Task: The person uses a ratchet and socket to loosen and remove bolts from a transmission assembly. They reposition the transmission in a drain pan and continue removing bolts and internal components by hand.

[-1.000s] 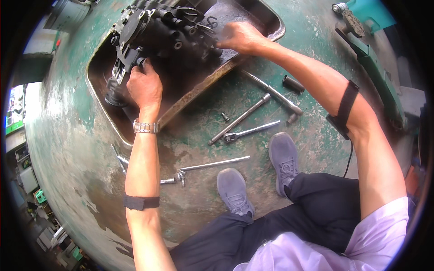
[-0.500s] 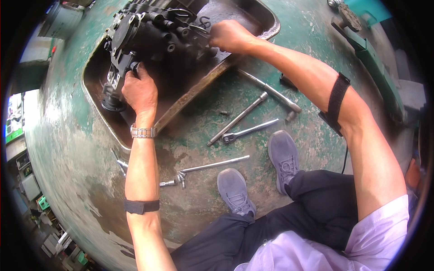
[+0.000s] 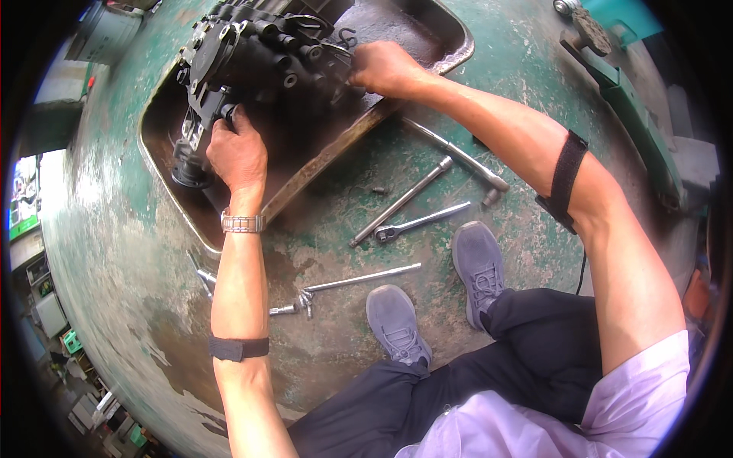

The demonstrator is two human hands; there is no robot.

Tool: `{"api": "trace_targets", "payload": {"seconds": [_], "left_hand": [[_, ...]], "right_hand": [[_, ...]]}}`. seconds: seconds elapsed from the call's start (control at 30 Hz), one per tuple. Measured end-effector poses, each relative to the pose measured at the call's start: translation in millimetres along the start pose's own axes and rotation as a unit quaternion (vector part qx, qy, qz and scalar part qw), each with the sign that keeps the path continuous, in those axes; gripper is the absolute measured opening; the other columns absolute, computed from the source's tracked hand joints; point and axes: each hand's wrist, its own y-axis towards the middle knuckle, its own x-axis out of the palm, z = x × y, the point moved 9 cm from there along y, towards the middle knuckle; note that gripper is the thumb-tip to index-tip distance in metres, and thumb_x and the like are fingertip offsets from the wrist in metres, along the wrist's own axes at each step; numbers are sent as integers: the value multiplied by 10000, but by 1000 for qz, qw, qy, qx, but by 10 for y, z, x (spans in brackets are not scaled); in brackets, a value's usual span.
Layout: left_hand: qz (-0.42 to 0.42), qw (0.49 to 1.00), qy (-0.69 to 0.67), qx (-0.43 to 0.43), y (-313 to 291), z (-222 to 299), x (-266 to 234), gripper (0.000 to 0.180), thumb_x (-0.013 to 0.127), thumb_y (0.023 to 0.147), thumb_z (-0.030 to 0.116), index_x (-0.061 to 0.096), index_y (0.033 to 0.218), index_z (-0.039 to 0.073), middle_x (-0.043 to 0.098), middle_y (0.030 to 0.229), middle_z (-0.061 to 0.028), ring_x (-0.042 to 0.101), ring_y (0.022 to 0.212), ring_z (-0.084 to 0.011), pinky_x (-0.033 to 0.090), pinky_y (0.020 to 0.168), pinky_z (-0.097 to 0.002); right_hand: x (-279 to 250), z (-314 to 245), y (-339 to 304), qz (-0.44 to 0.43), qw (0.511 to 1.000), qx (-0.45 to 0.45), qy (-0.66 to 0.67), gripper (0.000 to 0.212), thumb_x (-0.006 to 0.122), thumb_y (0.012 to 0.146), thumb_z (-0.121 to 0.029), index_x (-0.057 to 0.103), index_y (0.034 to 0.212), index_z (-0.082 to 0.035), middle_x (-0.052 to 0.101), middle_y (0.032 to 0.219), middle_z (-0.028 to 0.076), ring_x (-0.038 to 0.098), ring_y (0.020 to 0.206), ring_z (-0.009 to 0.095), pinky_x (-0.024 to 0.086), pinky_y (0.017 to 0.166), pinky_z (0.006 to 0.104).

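Note:
A dark, greasy cast-metal machine assembly (image 3: 263, 65) with ports, bolts and fittings sits in a grimy metal drip tray (image 3: 324, 160). My left hand (image 3: 238, 156) is closed on its near left end, with the thumb up against a round dark fitting. A black flanged piece (image 3: 191, 175) juts out just left of that hand. My right hand (image 3: 385, 69) is closed at the right end of the assembly, fingers curled round its edge. The fingertips there are hidden, and so is the exact part they grip.
On the worn green floor right of the tray lie a ratchet (image 3: 420, 223), a long bar (image 3: 401, 200) and a breaker bar (image 3: 458, 153). Another bar (image 3: 363, 276) and sockets (image 3: 284, 309) lie by my left forearm. A green metal leg (image 3: 637, 126) stands at right.
My right hand and forearm have shifted slightly left and down at the assembly's right end. My left hand keeps its place, and the assembly looks the same.

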Motion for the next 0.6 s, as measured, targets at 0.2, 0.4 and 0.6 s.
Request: {"api": "trace_targets", "payload": {"seconds": [0.2,0.4,0.6], "left_hand": [[-1,1000,0,-1,-8,18,-7,428,573,915,360,624,819,-55,628,768,-288,608,763,-469,457,714,-503],[2,1000,2,-8,-12,1,-9,398,573,899,369,627,820,-17,638,736,-269,620,744,-466,469,688,-523],[-11,1000,-4,-7,-8,-1,12,388,583,898,360,626,828,-20,640,741,-266,621,752,-464,472,690,-519]], "right_hand": [[-28,96,32,-57,993,49,93,230,657,749,-218,672,852,-12,655,713,132,655,634,219,524,620,350],[50,35,37,-21,997,46,50,224,664,739,-209,677,853,-17,664,727,146,666,678,262,524,671,368],[-12,101,38,-37,995,65,60,197,651,746,-207,683,836,-35,664,738,140,663,675,249,521,669,365]]}}
